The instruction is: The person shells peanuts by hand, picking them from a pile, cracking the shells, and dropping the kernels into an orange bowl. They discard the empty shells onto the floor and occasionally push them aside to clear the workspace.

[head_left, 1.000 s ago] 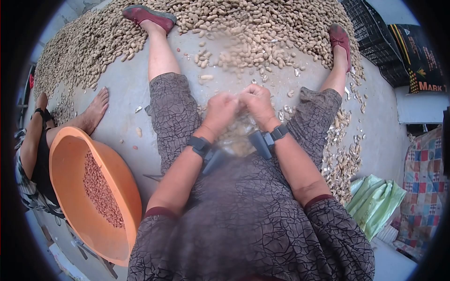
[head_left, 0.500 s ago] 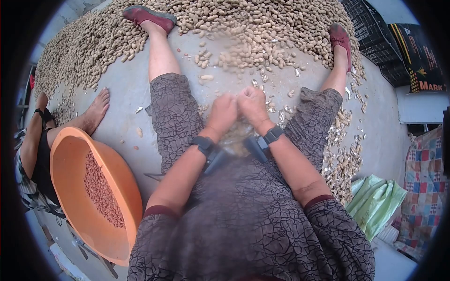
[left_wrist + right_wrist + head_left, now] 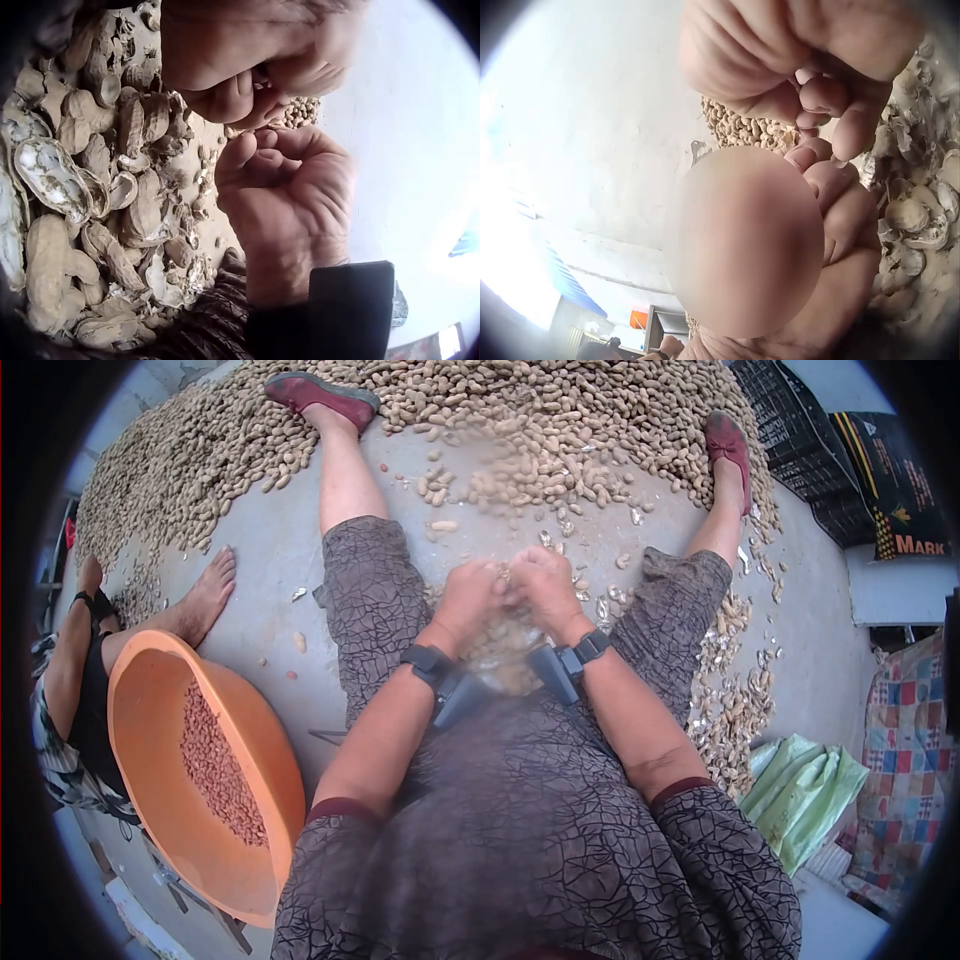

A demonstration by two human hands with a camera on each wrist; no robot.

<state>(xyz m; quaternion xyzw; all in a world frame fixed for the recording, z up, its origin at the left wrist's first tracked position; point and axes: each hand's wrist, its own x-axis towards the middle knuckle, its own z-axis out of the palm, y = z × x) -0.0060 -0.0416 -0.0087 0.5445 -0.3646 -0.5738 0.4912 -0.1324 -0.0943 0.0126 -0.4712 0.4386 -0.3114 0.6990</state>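
My left hand [image 3: 466, 602] and right hand [image 3: 550, 592] meet fingertip to fingertip above my lap, fingers curled in. They pinch a peanut between them, nearly all of it hidden behind the fingers. In the left wrist view, the left hand [image 3: 247, 56] is at the top and the right hand [image 3: 289, 191] faces it from below, tips touching. The right wrist view has the right hand [image 3: 780, 52] above the left. Below both hands lies a heap of cracked peanut shells [image 3: 56, 184], blurred in the head view.
A large pile of unshelled peanuts [image 3: 560, 410] spreads around my feet. An orange basin [image 3: 150, 750] with reddish kernels [image 3: 220, 780] stands at left, beside another person's bare foot [image 3: 208, 595]. Shells [image 3: 735, 710] line my right leg, near a green sack [image 3: 805, 790]. A black crate [image 3: 790, 440] stands back right.
Half a second ago the hands were pressed knuckle to knuckle. Now they have turned slightly apart, with the fingers blurred by motion. The basin and piles are unchanged.
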